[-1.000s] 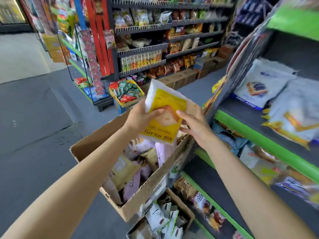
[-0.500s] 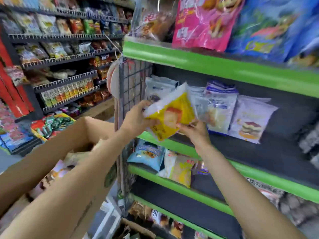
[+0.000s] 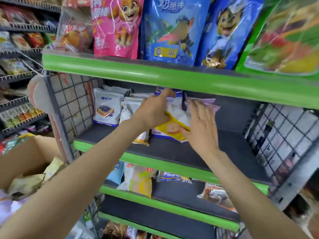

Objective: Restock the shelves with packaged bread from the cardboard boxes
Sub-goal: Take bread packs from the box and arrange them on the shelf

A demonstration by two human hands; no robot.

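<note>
A yellow and white bread packet [image 3: 174,125] lies tilted on the dark middle shelf [image 3: 181,150], against other white bread packets [image 3: 107,109]. My left hand [image 3: 153,111] grips its upper left part, fingers curled over it and index finger pointing up. My right hand [image 3: 201,130] rests flat on the packet's right side, fingers spread and straight. A purple packet [image 3: 209,102] stands just behind my right hand. The open cardboard box [image 3: 20,163] with more packets sits at the lower left.
Green-edged shelves run above and below; the upper one [image 3: 155,75] holds large pink and blue snack bags. Wire grid panels close the shelf at left [image 3: 69,100] and right [image 3: 284,135]. Lower shelves hold scattered packets. The right half of the middle shelf shows bare dark surface.
Both hands carried the yellow packet from above the box, up and forward, onto the middle shelf. My right hand has opened flat against it. The view has swung to face the shelves.
</note>
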